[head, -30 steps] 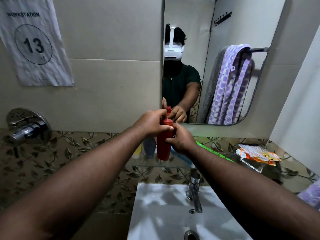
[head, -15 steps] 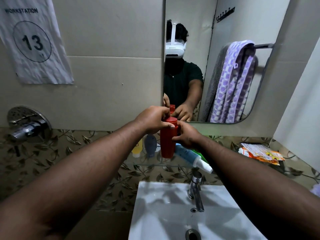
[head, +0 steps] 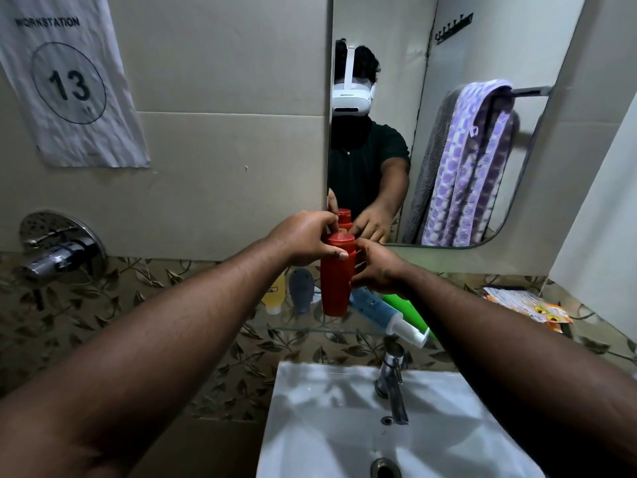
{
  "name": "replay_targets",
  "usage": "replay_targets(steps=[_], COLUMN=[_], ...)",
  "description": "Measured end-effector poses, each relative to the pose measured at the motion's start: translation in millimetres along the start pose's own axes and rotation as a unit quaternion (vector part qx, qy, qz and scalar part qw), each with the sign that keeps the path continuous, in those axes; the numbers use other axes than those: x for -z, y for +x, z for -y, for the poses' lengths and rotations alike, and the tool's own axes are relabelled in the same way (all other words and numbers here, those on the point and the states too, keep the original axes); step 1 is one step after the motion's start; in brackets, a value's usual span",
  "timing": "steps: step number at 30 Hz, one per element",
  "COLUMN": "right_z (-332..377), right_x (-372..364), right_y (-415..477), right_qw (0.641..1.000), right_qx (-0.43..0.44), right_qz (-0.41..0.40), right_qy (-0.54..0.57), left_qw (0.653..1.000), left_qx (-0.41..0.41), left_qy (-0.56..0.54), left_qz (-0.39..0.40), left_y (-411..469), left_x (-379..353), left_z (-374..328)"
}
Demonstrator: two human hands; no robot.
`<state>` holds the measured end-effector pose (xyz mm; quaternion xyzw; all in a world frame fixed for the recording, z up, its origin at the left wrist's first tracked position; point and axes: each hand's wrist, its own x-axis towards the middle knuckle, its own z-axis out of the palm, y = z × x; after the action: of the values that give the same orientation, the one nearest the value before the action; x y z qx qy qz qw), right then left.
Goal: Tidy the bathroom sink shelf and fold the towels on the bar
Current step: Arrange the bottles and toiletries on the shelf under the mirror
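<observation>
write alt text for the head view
The left hand and right hand grip an upright red bottle at a glass shelf above a white sink. A blue pump bottle lies on the shelf; towels hang reflected in the mirror.

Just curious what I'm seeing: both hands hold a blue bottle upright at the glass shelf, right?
No. The head view shows the bottle is red, not blue. The left hand and the right hand do hold it upright at the glass shelf.
</observation>
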<state>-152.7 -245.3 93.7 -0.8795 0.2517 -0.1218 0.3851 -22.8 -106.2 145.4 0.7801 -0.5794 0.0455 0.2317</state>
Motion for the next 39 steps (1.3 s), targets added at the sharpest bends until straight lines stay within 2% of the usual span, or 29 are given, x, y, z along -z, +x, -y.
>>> replay_targets(steps=[3,6,9,13,15,18,21,27,39], right_z=[-7.6,-16.7,-23.4,-31.7,-36.5,-43.4,-49.7,-52.3,-12.5], right_x=[13.4,25.7,35.4,30.6,19.5,1.9,-12.1,-18.5,37.1], right_y=[-4.0,-12.8,-26.2,-45.6,-53.2,-59.2,-62.4,-66.2,-68.3], right_qw=[0.996,0.978,0.958,0.935,0.912,0.88,0.876,0.898,0.925], right_qx=[-0.008,-0.011,-0.027,-0.033,-0.011,0.011,0.008,-0.009,-0.111], right_qz=[-0.006,0.0,-0.001,0.012,0.011,0.001,-0.026,-0.075,-0.047], right_qy=[-0.083,-0.206,-0.286,-0.353,-0.41,-0.476,-0.482,-0.433,-0.36], left_qw=[1.0,0.993,0.967,0.927,0.904,0.895,0.902,0.91,0.892], left_qx=[0.0,-0.033,-0.122,-0.212,-0.248,-0.273,-0.264,-0.241,-0.303], left_qy=[0.004,0.072,0.154,0.23,0.25,0.249,0.244,0.246,0.271], left_qz=[-0.013,-0.082,-0.163,-0.209,-0.242,-0.249,-0.239,-0.232,-0.199], left_y=[-4.7,-13.6,-21.8,-26.2,-25.4,-23.3,-23.5,-33.2,-29.0], left_x=[0.8,-3.2,-11.8,-25.3,-31.1,-35.1,-33.8,-23.4,-24.8], left_z=[0.6,-0.6,-8.4,-23.4,-31.1,-42.4,-47.3,-47.8,-68.6])
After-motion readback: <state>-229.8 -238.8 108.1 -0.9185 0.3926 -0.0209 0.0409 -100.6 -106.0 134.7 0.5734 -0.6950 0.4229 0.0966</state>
